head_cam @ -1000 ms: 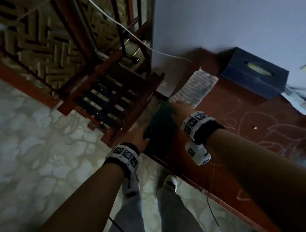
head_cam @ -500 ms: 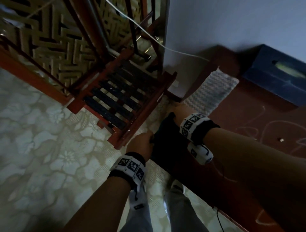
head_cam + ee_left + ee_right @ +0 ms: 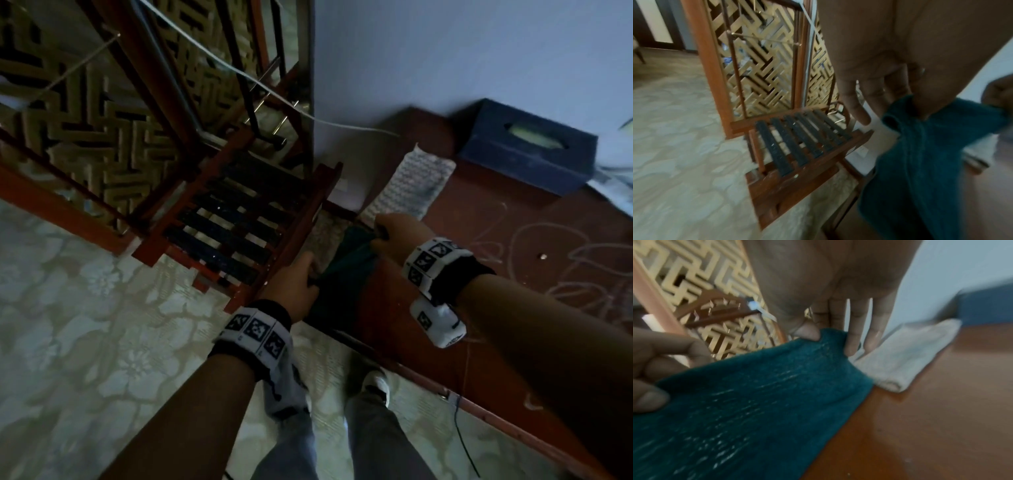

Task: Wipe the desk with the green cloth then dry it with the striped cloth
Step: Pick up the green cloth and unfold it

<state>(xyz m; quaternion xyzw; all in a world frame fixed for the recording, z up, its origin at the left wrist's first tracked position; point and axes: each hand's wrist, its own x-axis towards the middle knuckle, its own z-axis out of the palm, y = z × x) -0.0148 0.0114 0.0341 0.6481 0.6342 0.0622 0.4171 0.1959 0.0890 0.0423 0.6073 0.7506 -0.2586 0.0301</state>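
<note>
The dark green cloth [image 3: 342,274] hangs over the left end of the reddish wooden desk [image 3: 479,274], stretched between both hands. My left hand [image 3: 298,277] pinches its near corner off the desk's edge; the left wrist view shows that corner of the green cloth [image 3: 920,154] bunched under the left hand's thumb [image 3: 920,104]. My right hand [image 3: 390,233] pinches the far corner of the green cloth [image 3: 756,402] between thumb and fingers [image 3: 851,340]. The folded striped cloth [image 3: 407,185] lies flat on the desk just beyond, seen as the pale striped cloth [image 3: 906,358] from the right wrist.
A dark blue tissue box [image 3: 527,150] stands against the wall at the desk's back. A folding slatted wooden rack [image 3: 239,226] and a lattice screen [image 3: 102,120] stand left of the desk. A white cable [image 3: 274,96] runs to the desk. Chalk-like scribbles [image 3: 565,267] mark the desktop.
The hands have moved apart, the right one going toward the striped cloth, so the green cloth now hangs spread between them rather than bunched.
</note>
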